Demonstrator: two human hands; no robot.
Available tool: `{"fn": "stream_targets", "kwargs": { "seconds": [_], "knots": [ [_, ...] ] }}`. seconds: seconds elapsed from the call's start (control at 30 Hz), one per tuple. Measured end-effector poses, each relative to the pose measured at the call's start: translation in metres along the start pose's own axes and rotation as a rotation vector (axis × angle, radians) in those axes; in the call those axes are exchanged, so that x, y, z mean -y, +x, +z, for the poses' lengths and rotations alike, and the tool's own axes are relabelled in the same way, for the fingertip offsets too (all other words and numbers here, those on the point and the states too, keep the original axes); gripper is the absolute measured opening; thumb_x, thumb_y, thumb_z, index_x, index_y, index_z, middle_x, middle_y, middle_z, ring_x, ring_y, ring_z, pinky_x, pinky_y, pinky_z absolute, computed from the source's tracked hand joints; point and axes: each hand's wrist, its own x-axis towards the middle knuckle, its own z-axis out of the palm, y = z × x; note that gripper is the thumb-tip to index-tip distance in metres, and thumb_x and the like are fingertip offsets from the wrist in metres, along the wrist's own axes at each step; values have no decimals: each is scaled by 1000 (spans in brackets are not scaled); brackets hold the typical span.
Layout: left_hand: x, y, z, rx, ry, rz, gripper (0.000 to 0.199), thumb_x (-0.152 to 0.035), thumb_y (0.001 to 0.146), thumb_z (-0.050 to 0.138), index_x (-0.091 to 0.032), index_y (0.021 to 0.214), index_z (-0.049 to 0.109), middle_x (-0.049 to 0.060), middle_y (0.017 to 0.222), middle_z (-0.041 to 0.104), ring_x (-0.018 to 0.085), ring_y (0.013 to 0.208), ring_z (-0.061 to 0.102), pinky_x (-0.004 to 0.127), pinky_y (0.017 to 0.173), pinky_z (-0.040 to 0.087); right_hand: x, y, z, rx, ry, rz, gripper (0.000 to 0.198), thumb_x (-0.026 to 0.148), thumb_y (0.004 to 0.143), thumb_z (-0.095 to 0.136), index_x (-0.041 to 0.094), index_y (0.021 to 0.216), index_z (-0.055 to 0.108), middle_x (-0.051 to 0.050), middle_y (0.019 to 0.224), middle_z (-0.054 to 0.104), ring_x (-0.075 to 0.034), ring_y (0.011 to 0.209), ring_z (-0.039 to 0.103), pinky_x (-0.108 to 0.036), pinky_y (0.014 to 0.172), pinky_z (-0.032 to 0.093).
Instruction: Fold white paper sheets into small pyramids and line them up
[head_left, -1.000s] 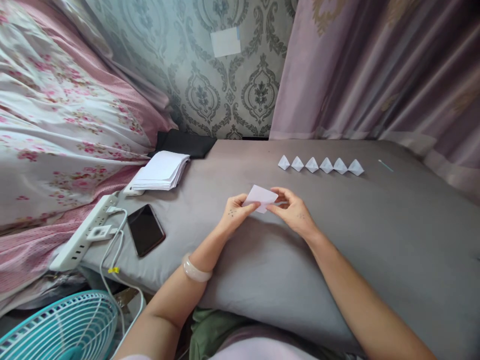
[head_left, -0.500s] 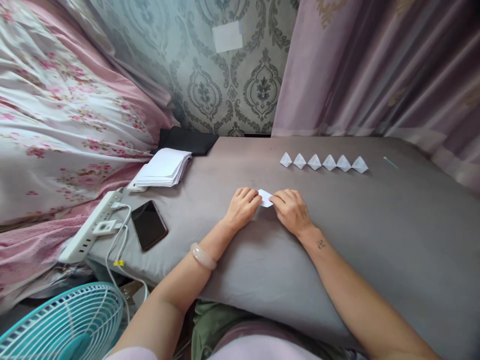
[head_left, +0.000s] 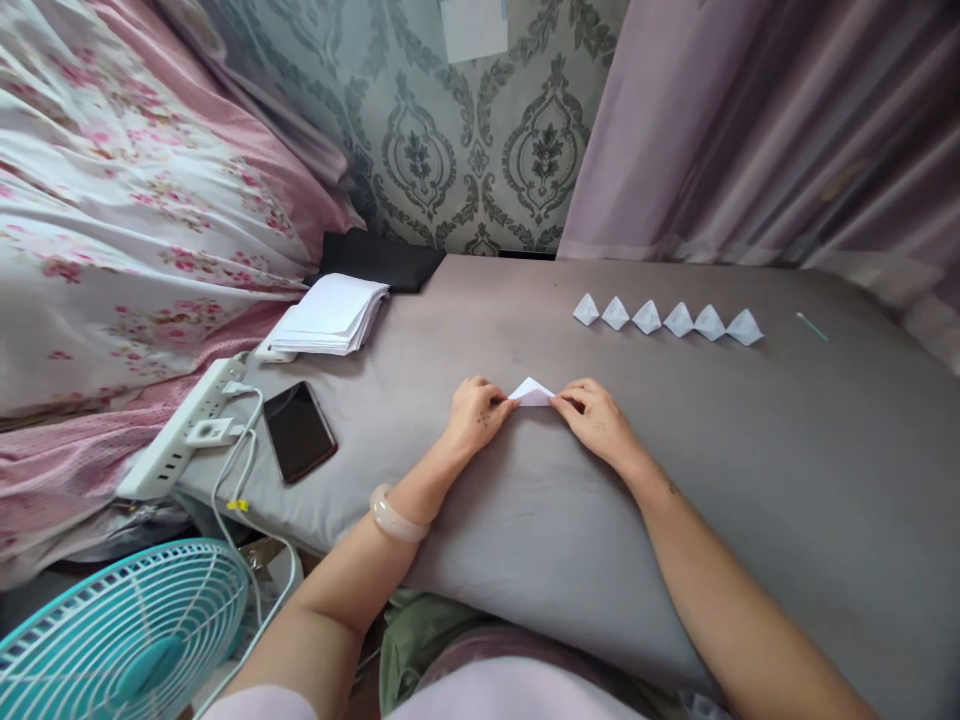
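A small folded white paper (head_left: 532, 393), pointed at the top like a low triangle, is held just over the grey cloth surface (head_left: 480, 520). My left hand (head_left: 478, 412) pinches its left corner between thumb and fingers. Its right corner is pinched by my right hand (head_left: 595, 415). Farther off to the right, several folded white paper shapes (head_left: 647, 317) stand in a row, each with a pointed top.
At the left lie a stack of white paper (head_left: 330, 313), a black folded cloth (head_left: 382, 260) and a phone (head_left: 299, 432). A power strip (head_left: 184, 430) with cables runs along the left edge, above a turquoise fan (head_left: 142, 630). A thin swab-like stick (head_left: 812, 326) lies far right.
The paper, a flat lozenge before, now shows as a triangle with its point up. Both hands have turned, thumbs now showing at its lower corners. The view has tilted down slightly.
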Motion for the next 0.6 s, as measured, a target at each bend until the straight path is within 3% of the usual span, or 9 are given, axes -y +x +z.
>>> {"fn": "stream_targets", "kwargs": {
  "seconds": [0.1,0.3,0.6],
  "knots": [
    [2,0,0,-15,-45,-81,19,-34,81,64,-18,78,74,9,80,63,19,76,57,35,75,46,1,2,2,-33,-1,32,29,44,86,54,21,79,72,-7,96,64,-16,71,57,-34,73,46],
    [1,0,4,-43,-38,-101,17,-27,82,60,-17,77,74,10,79,63,22,81,57,38,80,46,2,7,8,-90,-40,79,31,47,84,55,20,71,66,-8,92,62,-18,72,57,-35,74,45],
    [-5,1,5,-26,6,-196,14,-26,80,64,-15,73,69,12,87,63,25,92,57,42,88,44,5,13,9,-69,-83,178,27,45,78,62,21,65,64,-6,88,62,-18,74,57,-35,75,44]
  ]
}}
